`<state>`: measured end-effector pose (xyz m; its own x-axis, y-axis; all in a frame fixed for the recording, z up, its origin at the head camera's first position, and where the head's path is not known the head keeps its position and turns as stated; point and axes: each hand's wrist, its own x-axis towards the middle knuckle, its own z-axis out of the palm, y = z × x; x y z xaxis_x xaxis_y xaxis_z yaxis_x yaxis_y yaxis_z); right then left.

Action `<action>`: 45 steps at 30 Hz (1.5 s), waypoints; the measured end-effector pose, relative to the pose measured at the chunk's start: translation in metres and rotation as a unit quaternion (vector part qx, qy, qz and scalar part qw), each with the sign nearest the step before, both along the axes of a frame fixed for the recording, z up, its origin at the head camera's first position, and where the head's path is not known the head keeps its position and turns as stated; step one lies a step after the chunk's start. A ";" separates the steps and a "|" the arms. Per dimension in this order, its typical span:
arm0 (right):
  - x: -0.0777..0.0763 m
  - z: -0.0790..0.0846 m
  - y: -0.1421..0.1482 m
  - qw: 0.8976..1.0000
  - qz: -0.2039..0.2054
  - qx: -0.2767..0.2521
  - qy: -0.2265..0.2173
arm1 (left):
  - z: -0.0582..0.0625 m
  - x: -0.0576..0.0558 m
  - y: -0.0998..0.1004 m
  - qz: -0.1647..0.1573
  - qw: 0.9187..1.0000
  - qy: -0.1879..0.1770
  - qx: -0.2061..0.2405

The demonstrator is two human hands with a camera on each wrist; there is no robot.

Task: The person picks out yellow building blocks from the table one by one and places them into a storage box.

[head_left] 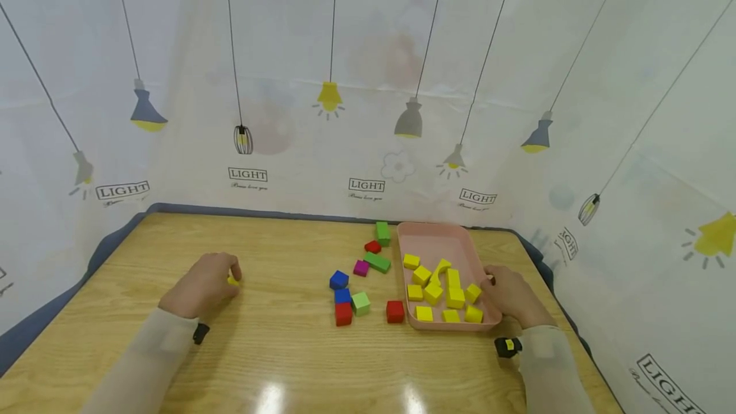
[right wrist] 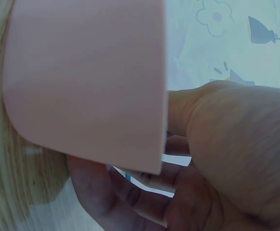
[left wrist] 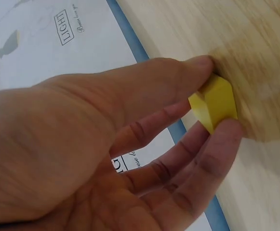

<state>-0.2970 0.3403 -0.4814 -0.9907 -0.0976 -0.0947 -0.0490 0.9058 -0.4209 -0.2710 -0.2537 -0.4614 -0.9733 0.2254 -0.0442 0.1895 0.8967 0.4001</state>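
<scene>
My left hand (head_left: 201, 285) is over the left part of the table, pinching a small yellow block (left wrist: 220, 101) between thumb and fingertips. In the left wrist view the block has angled faces and is at the wood surface; whether it touches is unclear. My right hand (head_left: 513, 294) grips the right side of a pink tray (head_left: 439, 239), thumb at the rim and fingers at the outer wall. The right wrist view shows the tray's wall (right wrist: 86, 86) up close, hiding its contents. Several yellow blocks (head_left: 433, 292) lie in the tray's middle and near half.
Left of the tray lie blue blocks (head_left: 339, 280), red blocks (head_left: 395, 312), a light green block (head_left: 361, 303), green blocks (head_left: 377, 262) and a magenta block (head_left: 361, 268). The wooden table (head_left: 276, 350) ends at a printed curtain (head_left: 299, 177) behind and at both sides.
</scene>
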 end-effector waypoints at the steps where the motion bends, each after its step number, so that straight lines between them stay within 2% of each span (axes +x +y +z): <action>1: 0.000 0.000 0.000 1.000 -0.001 0.001 -0.001 | 0.000 0.000 0.000 0.000 1.000 0.003 0.000; 12: 0.001 0.000 -0.001 1.000 -0.005 0.006 0.000 | -0.002 -0.003 0.003 0.007 1.000 0.012 0.003; 32: 0.001 0.000 -0.001 1.000 -0.006 0.002 -0.001 | -0.002 -0.005 0.013 0.001 0.998 0.069 0.011; 40: 0.001 0.001 -0.002 1.000 -0.007 0.006 -0.004 | -0.003 -0.008 0.019 0.003 0.996 0.087 0.011; 45: 0.001 0.001 -0.002 1.000 -0.010 0.006 -0.006 | -0.001 -0.009 0.026 0.010 0.996 0.085 0.010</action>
